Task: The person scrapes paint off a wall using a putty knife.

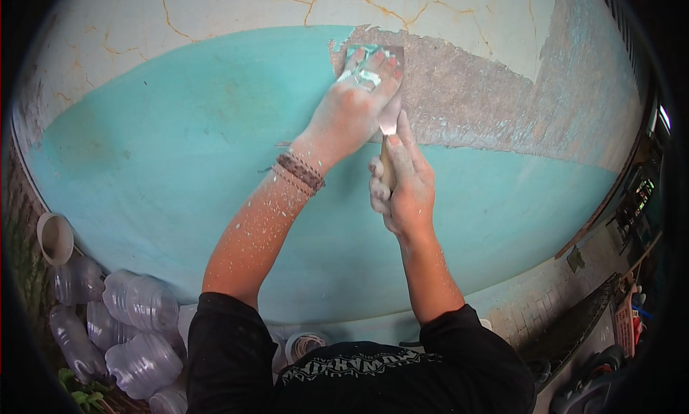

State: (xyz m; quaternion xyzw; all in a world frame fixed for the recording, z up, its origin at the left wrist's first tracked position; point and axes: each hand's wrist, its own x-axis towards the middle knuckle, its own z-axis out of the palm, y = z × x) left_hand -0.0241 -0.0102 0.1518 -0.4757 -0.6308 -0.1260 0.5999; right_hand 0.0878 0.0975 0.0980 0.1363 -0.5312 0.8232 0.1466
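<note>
Both hands on scraper (388, 112): right hand (402, 191) grips handle, left hand (355, 105) presses blade flat.

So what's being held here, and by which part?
A paint scraper: the right hand grips its handle, while the left hand presses its fingers flat on the blade against the turquoise wall.

Matt turquoise paint on the wall (179, 163) gives way to rough bare plaster (466, 84).

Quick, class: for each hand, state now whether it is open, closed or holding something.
Left hand: fingers pressed flat on the scraper blade against the wall.
Right hand: closed around the scraper handle.
</note>
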